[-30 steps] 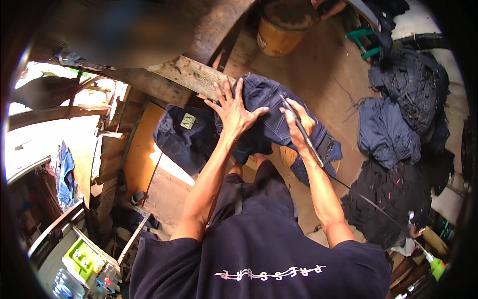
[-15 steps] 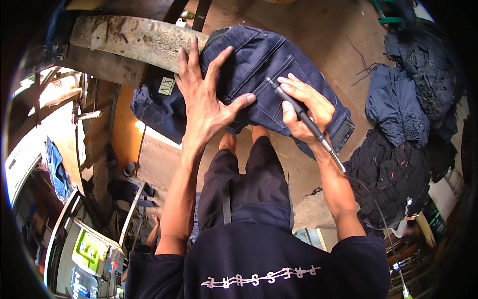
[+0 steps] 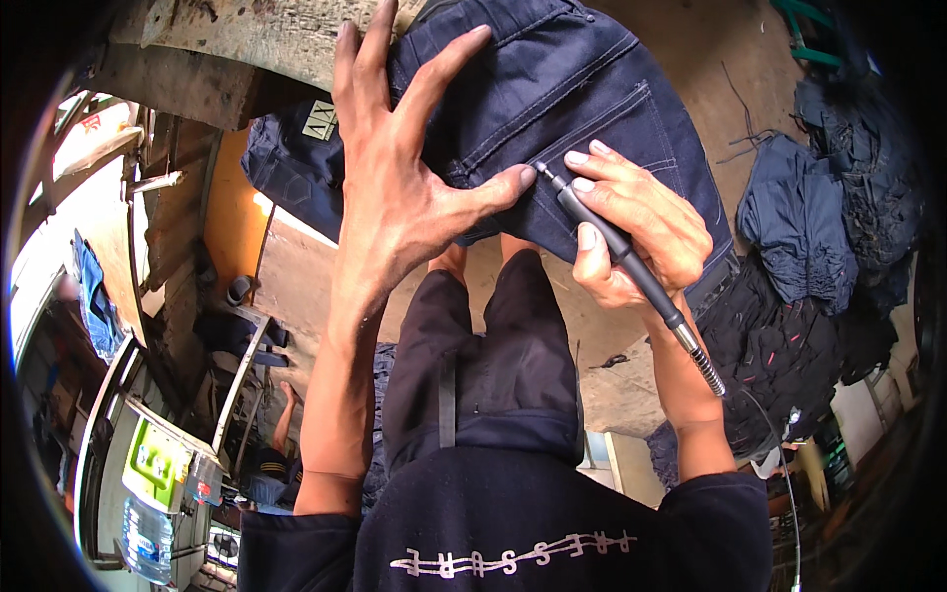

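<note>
Dark blue jeans [image 3: 602,74] are drawn over the end of a worn wooden board [image 3: 227,30], with a stitched pocket facing up. My left hand [image 3: 395,187] lies spread on the denim, fingers apart, thumb stretched along the pocket edge. In my right hand [image 3: 656,222] is a black pen-shaped rotary tool [image 3: 641,276], gripped like a pencil. Its slim metal tip is right beside my left thumb tip, at the pocket's stitched edge. I cannot tell if the tip touches the cloth. A cable [image 3: 779,434] trails from the tool's spring end.
Piles of dark garments [image 3: 799,222] lie on the floor to the right, with a green stool [image 3: 814,35] beyond them. At lower left stand a large water bottle [image 3: 148,538] and a green container [image 3: 158,464]. Another person's arm [image 3: 285,419] shows nearby.
The tool tip has come close to my left thumb, which it stood apart from before. The view has shifted, so the jeans and both hands appear larger.
</note>
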A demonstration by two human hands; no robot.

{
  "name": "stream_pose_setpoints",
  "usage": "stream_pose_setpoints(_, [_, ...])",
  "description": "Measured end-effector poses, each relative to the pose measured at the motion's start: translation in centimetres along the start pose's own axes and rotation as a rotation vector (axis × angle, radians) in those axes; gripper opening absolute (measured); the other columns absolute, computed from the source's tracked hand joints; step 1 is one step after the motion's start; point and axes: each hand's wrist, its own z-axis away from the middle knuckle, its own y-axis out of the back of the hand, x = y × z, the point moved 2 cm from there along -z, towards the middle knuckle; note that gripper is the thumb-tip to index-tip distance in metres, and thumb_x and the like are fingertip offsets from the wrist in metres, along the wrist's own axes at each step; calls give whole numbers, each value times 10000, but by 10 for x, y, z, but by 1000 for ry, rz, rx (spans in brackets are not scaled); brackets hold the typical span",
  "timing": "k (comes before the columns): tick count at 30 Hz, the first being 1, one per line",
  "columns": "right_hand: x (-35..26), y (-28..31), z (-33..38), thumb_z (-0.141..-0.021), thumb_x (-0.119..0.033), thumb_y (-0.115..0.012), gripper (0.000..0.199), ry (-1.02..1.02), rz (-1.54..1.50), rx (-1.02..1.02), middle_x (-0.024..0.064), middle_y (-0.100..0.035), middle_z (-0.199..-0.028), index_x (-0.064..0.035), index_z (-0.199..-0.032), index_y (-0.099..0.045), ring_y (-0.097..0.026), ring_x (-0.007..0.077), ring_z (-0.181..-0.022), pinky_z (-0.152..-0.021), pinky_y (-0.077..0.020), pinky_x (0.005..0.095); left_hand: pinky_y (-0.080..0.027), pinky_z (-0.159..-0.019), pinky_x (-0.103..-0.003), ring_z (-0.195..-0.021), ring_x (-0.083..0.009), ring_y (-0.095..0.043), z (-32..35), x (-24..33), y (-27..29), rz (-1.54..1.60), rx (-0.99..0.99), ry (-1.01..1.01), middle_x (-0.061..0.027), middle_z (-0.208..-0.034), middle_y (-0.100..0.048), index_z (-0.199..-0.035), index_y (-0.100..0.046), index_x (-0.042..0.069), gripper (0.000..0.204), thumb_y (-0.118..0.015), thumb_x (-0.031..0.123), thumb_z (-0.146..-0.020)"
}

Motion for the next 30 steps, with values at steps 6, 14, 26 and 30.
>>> stream_pose_setpoints(6, [-2,-3,-2,-660,18,-751,276,7,3,-4,164,-798,-871,47,-932,-786,-842,345,-948,-945,-694,502,-224,-1322,-654,-1647,-526,-201,2,-2,2,-40,-16,23,-309,-1768,-259,-1561,-630,185,1020,-980,536,-669])
stream_pose_setpoints(14, [-5,-1,1,-778,0,-695,261,-5,-1,-32,269,-798,-950,116,-1004,-754,-831,418,-998,-980,-664,554,-226,-1322,-654,-1650,-521,-201,5,-1,4,-37,-33,56,-290,-1778,-257,-1577,-611,214,1035,-989,524,-664])
stream_pose_setpoints(26, [-9,5,4,-831,25,-681,273,-64,-17,-70,301,-798,-1056,114,-1080,-749,-811,431,-1078,-1044,-629,570,-191,-1311,-718,-1661,-515,-171,11,-4,8,38,5,13,-269,-1807,-200,-1589,-607,289,954,-963,526,-736])
stream_pose_setpoints(30, [-2,18,0,-873,39,-655,284,-124,-102,7,309,-796,-1086,128,-1128,-744,-804,424,-1094,-1076,-611,559,-241,-1334,-643,-1675,-476,-170,8,-1,4,-68,37,-9,-227,-1796,-254,-1579,-619,293,1056,-1001,603,-645])
